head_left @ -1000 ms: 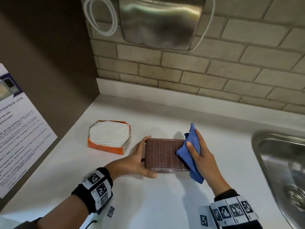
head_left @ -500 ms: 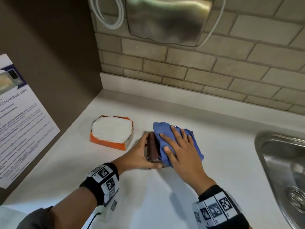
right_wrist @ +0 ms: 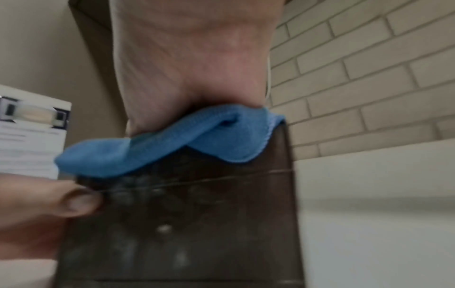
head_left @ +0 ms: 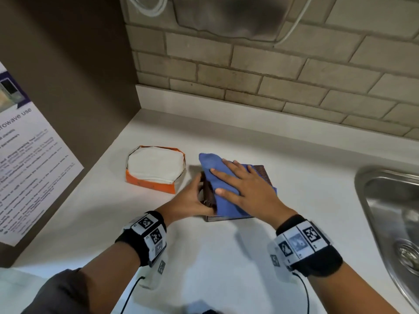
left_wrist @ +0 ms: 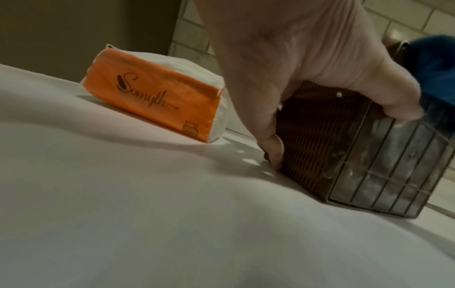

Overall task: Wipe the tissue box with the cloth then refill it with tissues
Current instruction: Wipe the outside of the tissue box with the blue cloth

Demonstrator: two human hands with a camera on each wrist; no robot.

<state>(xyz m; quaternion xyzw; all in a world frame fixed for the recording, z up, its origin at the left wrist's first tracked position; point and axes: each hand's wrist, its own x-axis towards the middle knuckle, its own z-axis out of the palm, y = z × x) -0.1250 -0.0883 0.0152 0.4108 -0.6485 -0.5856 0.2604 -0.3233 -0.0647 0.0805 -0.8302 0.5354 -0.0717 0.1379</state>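
Note:
The brown woven tissue box [head_left: 263, 175] lies on the white counter, mostly covered. My left hand [head_left: 192, 200] grips its left end, thumb on the near side and fingers on the far side. My right hand [head_left: 244, 189] lies flat with straight fingers, pressing the blue cloth [head_left: 210, 164] onto the box's upper face. The left wrist view shows the box [left_wrist: 315, 136] with a wire-grid near face, my left hand [left_wrist: 295, 58] over it. From the right wrist, the cloth [right_wrist: 172, 148] hangs over the box [right_wrist: 197, 224]. The orange tissue pack [head_left: 154, 168], open on top, lies left of the box.
A steel sink [head_left: 390, 218] is sunk into the counter at the right. A brick wall [head_left: 272, 87] with a metal unit hung on it runs behind. A brown side panel with a printed notice [head_left: 29, 166] stands at the left.
My right hand has slid the cloth from the box's right end across its top to the left end and now lies flat on it. The left hand still grips the box.

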